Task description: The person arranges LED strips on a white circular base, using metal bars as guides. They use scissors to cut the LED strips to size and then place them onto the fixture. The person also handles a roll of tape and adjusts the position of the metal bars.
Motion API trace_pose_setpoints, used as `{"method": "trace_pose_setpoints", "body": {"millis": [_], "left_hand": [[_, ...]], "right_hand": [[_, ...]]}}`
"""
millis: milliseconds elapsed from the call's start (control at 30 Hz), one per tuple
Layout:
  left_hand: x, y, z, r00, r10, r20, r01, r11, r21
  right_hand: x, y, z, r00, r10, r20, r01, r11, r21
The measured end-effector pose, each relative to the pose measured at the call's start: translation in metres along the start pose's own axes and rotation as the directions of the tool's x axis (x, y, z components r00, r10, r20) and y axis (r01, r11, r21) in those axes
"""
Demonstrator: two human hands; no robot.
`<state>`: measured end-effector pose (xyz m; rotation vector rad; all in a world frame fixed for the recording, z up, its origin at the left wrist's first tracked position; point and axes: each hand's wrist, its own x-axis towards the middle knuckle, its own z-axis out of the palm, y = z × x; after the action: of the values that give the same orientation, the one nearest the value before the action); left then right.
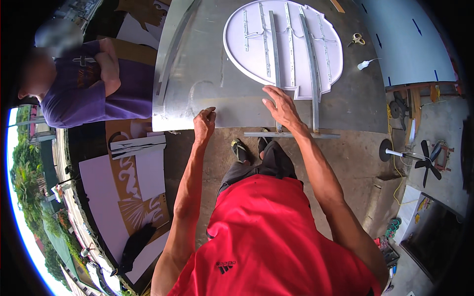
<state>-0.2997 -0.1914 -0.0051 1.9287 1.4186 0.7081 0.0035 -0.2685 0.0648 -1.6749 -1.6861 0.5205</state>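
A round, shallow white panel (256, 54) with a raised rim lies on the grey metal tabletop (207, 59). LED strips (290, 49) joined by thin wires run along its inside. Across it rests a metal frame of two long bars (315, 93), whose crossbar (256, 134) juts past the table's near edge. My right hand (282, 109) is over the frame at the panel's near rim, fingers apart; whether it touches the bar I cannot tell. At the table's near edge, further left, my left hand (204, 123) is closed, and anything inside its curled fingers is hidden.
Scissors (356, 39) and a small white bottle with a thin tip (364, 64) lie right of the panel. At the left stands a person with folded arms (94, 84). Cut white and brown sheets (106, 192) lean below. A fan (427, 163) is on the right.
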Motion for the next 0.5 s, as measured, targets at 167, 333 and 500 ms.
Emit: {"method": "trace_pose_setpoints", "body": {"millis": [167,333,500], "left_hand": [[0.037,-0.022,0.000,0.997,0.010,0.083,-0.019,0.993,0.119],[0.049,-0.047,-0.001,0.997,-0.005,0.079,-0.008,0.985,0.170],[0.052,-0.037,-0.002,0.994,-0.055,0.095,0.045,0.994,0.102]], "right_hand": [[0.075,0.047,0.059,0.999,0.027,0.022,-0.022,0.982,-0.187],[0.145,0.093,0.089,0.999,0.031,0.017,-0.024,0.945,-0.325],[0.180,0.102,0.100,0.996,0.086,0.022,-0.074,0.945,-0.319]]}}
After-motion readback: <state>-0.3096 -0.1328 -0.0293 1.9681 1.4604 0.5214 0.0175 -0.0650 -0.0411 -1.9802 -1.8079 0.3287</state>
